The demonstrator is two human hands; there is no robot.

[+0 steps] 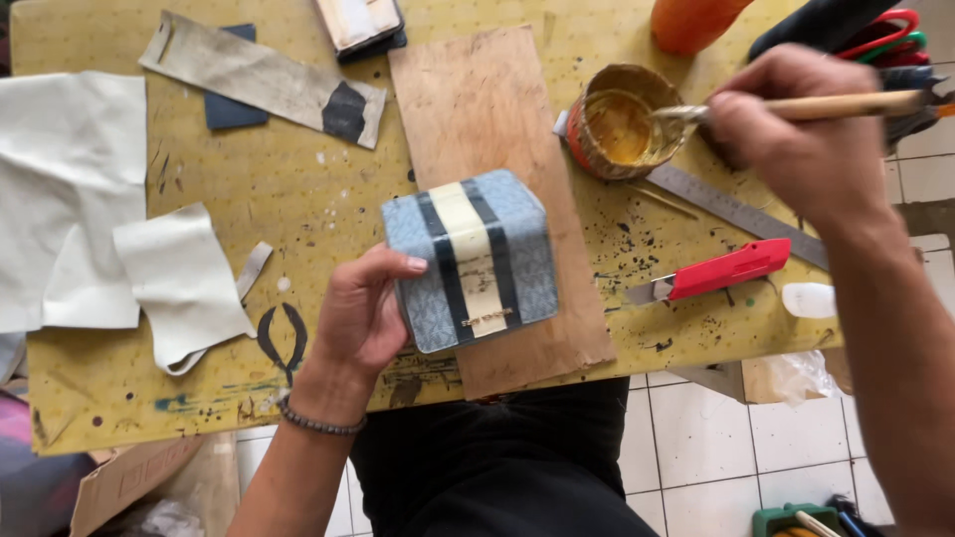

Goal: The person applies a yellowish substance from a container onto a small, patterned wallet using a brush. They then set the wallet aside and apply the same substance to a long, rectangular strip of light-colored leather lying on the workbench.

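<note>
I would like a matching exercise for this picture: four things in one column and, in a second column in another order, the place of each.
Things:
1. striped blue pouch
2. brush
3. red utility knife
4. glue tin

Places:
A. in the right hand, bristles at the tin
B. on the yellow table, below the metal ruler
C. on the wooden board, steadied by the left hand
D. just right of the board's top end

Pairs: 1-C, 2-A, 3-B, 4-D

Your left hand [360, 316] curls its fingers [398, 267] forward, wrist bent; your right hand [796, 134] pinches shut, forearm extended.
</note>
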